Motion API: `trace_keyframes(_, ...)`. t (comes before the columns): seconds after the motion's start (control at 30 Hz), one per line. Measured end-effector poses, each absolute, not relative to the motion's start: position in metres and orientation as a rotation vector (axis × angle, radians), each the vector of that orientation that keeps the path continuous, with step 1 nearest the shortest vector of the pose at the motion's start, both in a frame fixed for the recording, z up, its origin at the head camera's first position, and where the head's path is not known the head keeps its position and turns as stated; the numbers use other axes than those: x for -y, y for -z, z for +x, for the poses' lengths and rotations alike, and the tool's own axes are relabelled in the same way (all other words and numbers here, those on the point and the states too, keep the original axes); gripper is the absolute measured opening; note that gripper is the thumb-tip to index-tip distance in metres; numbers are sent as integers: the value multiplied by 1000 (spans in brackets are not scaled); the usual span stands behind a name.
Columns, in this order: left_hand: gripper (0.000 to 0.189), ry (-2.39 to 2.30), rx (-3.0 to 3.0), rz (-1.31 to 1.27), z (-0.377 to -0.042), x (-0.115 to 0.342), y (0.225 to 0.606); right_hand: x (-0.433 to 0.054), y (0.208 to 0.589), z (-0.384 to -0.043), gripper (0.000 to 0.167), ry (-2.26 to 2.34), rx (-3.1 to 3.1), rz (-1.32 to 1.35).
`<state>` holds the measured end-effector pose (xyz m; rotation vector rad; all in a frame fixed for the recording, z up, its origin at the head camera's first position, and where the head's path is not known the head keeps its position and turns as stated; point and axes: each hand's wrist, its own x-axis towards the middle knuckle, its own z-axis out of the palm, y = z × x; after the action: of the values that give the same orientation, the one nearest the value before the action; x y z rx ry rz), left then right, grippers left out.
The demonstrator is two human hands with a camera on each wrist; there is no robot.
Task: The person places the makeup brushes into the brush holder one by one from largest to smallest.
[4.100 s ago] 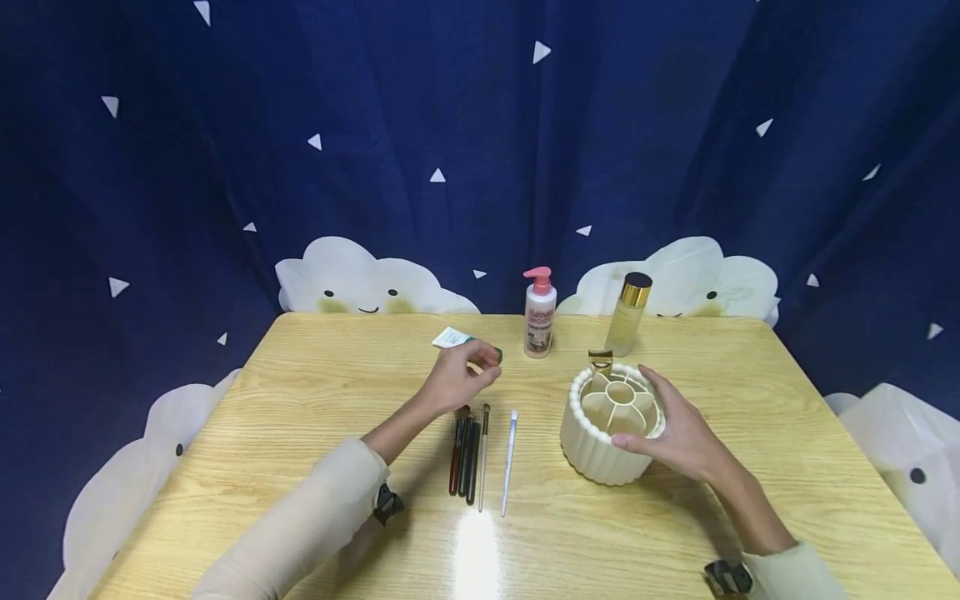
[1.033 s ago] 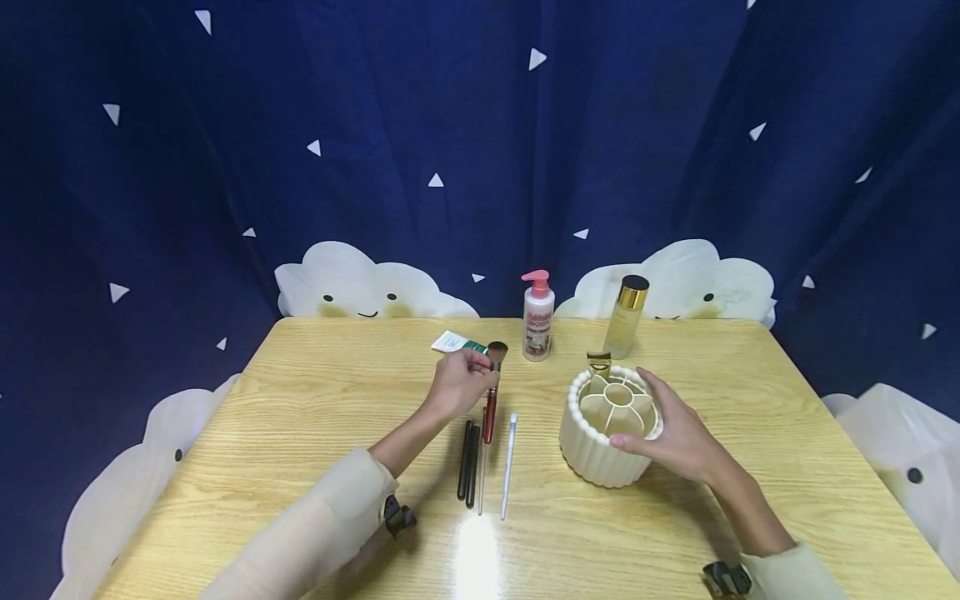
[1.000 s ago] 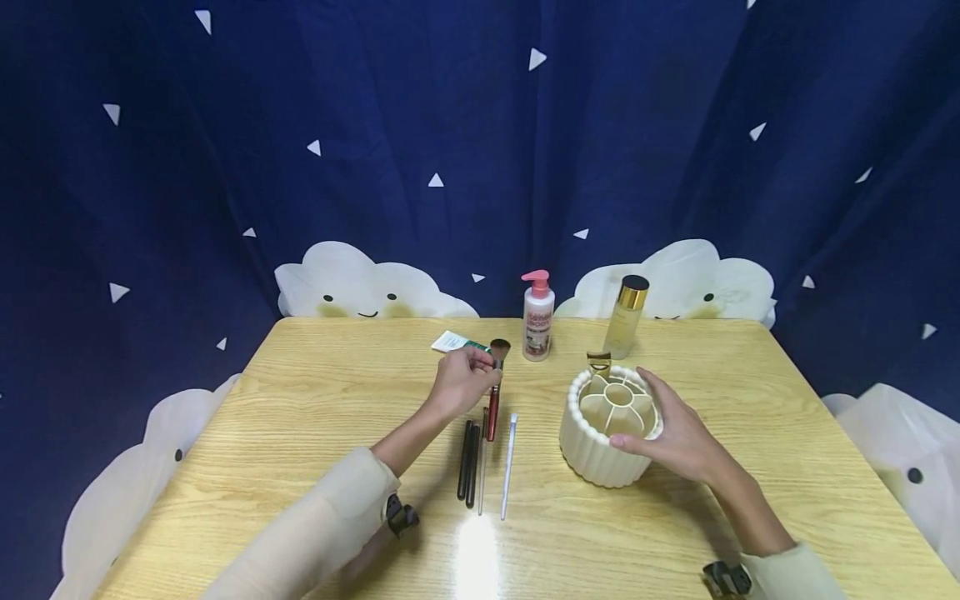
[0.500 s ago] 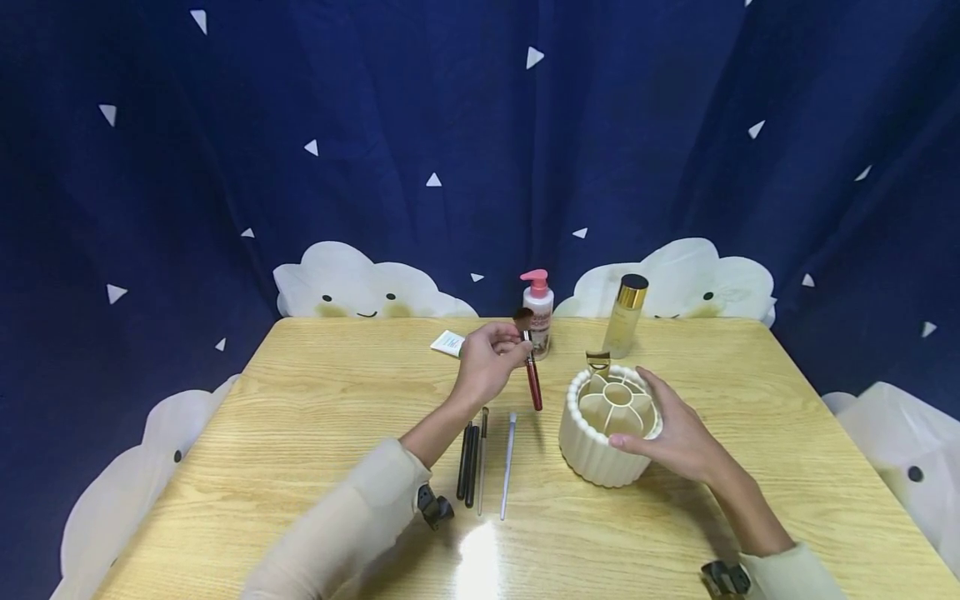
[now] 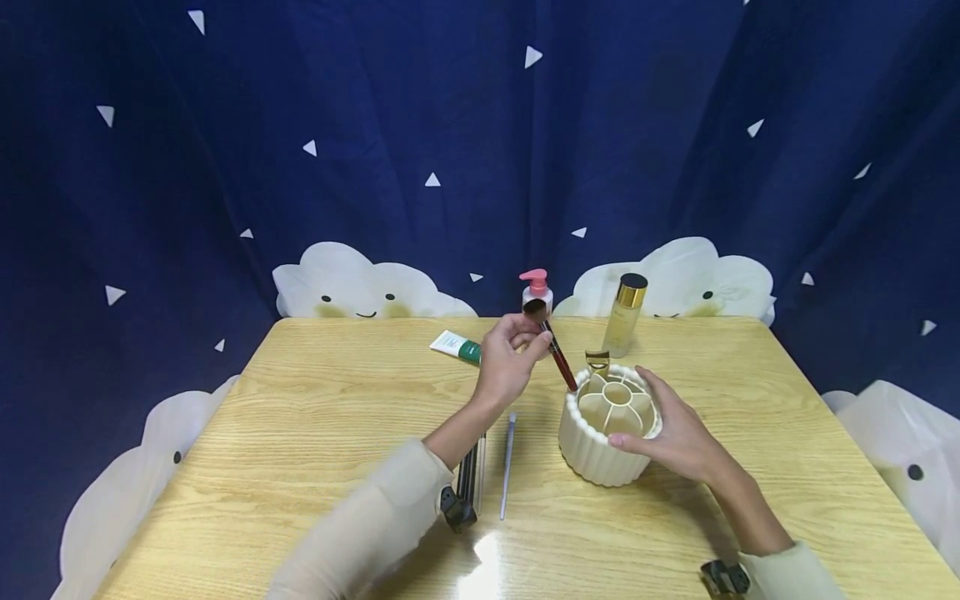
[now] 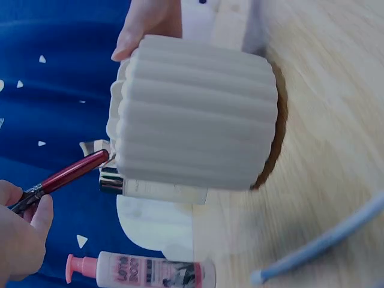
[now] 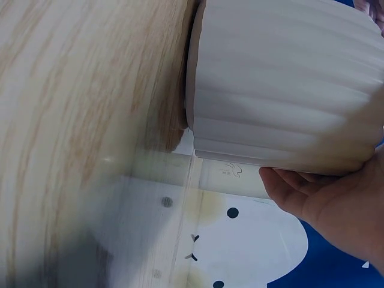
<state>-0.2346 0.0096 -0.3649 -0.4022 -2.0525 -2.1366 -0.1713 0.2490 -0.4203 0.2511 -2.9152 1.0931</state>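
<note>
Since the brush is slanting — left hand pinching, right hand gripping the holder — left rim snags are threatening.

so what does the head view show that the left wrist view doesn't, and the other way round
Only the head view shows the white-and-green tube, the black sticks and the compartments inside the cream holder.

Only the left wrist view shows the printed lettering on the pump bottle.

Both show the holder's outer wall, the red-handled brush, the gold-capped bottle, a pale brush and at least part of the pump bottle.
</note>
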Motion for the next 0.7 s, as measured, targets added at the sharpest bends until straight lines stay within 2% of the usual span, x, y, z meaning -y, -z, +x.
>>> trace_keyframes(0.3,23,2114,2084,-385,-233,-27,379,-248,421,-172,108,-1090,2916,246)
trace_keyframes(0.7,16,1969,2250,-415,-230,-26,393,-248,421,-172,108,-1092,2919,240)
